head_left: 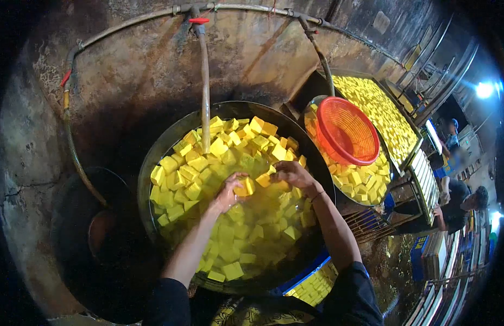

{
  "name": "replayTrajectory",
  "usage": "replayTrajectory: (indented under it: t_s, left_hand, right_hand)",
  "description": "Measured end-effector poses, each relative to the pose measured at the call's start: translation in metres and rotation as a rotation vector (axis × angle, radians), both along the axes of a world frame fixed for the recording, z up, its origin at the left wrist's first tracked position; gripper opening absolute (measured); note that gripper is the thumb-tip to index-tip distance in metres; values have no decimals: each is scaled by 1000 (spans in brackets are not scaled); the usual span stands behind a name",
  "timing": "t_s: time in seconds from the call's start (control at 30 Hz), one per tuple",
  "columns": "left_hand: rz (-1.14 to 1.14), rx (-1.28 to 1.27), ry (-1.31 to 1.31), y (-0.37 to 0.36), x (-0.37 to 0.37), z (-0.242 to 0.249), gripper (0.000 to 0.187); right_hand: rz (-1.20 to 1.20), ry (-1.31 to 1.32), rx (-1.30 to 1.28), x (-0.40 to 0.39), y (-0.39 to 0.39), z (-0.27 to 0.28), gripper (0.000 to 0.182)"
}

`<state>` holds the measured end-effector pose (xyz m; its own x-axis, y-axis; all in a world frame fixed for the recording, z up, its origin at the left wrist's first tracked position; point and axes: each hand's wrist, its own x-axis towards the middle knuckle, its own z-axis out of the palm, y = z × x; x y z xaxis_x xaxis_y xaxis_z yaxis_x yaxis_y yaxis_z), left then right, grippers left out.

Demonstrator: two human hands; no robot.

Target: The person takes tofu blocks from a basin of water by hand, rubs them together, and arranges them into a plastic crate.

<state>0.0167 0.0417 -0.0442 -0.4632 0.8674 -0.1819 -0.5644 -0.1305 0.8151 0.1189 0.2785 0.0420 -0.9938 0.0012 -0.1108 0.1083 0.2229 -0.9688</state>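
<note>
A big round vat (170, 127) holds cloudy yellow water and many yellow tofu blocks (233, 270), some heaped above the water and others under it. Over the middle of the vat, my left hand (228, 193) is closed around a yellow tofu block (244, 188). To its right, my right hand (296, 176) has its fingers bent together at a small yellow tofu piece (271, 169), which shows at the fingertips. Just below those fingertips is another tofu block (263, 180). Part of the right hand's grip is hidden behind its own fingers.
A pipe (205, 92) with a red valve hangs into the vat. At right, a red plastic basket (347, 130) rests over a second tub of yellow blocks (366, 182); behind it stands a tray of yellow pieces (374, 106). A dark barrel (73, 217) stands left. People are at far right.
</note>
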Motion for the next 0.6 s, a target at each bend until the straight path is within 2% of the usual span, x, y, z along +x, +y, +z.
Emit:
replayTrajectory:
  t_s: [0.07, 0.1, 0.13, 0.2, 0.23, 0.27, 0.33, 0.37, 0.4, 0.47, 0.5, 0.53, 0.6]
  left_hand:
    - [230, 130, -309, 17, 6, -7, 34]
    - [387, 66, -354, 27, 16, 4, 39]
    - [385, 69, -356, 32, 24, 15, 39]
    - [451, 139, -572, 40, 33, 29, 41]
    - [449, 129, -577, 44, 34, 24, 40]
    - [444, 128, -579, 47, 35, 23, 40]
    - [612, 198, -659, 56, 39, 22, 35]
    - [661, 331, -663, 61, 44, 22, 32]
    - [659, 331, -668, 62, 43, 18, 32]
    - [504, 419, -647, 69, 38, 13, 29]
    - [503, 521, -848, 78, 35, 12, 25]
    - [497, 517, -851, 75, 37, 17, 25]
    - [538, 506, -910, 66, 43, 30, 22]
  right_hand:
    - [-67, -18, -65, 11, -25, 28, 44]
    - [-43, -6, -110, 12, -31, 29, 45]
    - [-45, -7, -107, 12, -40, 31, 45]
    - [-111, -64, 68, 7, -56, 32, 44]
    - [-110, -149, 157, 4, -58, 28, 43]
    - [-115, -151, 156, 2, -63, 24, 43]
    - [-235, 20, 142, -1, -74, 25, 41]
    - [-186, -32, 64, 1, -74, 29, 41]
    - [-188, -36, 66, -1, -77, 35, 41]
    - [-103, 291, 563, -6, -87, 41, 40]
    - [-193, 481, 971, -10, -83, 19, 45]
    - [-199, 476, 972, -12, -81, 9, 45]
    - [-125, 226, 694, -15, -76, -3, 52]
